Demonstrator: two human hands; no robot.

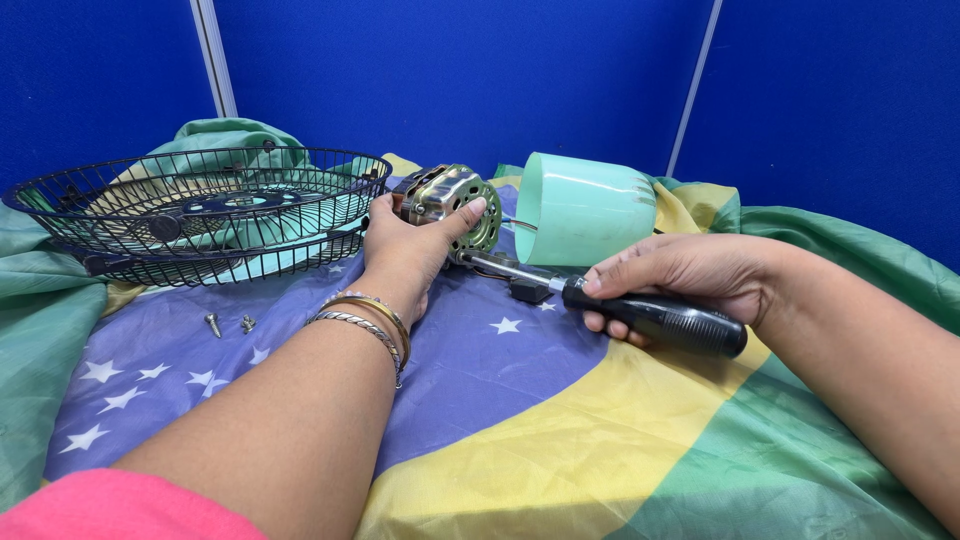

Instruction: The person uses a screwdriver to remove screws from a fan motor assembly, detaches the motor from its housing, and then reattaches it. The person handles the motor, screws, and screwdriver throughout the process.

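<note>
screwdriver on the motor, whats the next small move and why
Probably turn the screwdriver while pressing it in. The right hand grips its black handle, and its shaft runs to the fan motor, which the left hand steadies. Whether the tip sits in a screw head cannot be seen. Two loose screws already lie on the cloth.

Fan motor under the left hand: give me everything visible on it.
The fan motor is a small round unit with a shiny brass-toned metal casing and a ring of holes on its face. It lies on its side on the flag-patterned cloth. The left hand grips it, thumb across the face. The screwdriver, held by the right hand, meets its lower edge.
</note>
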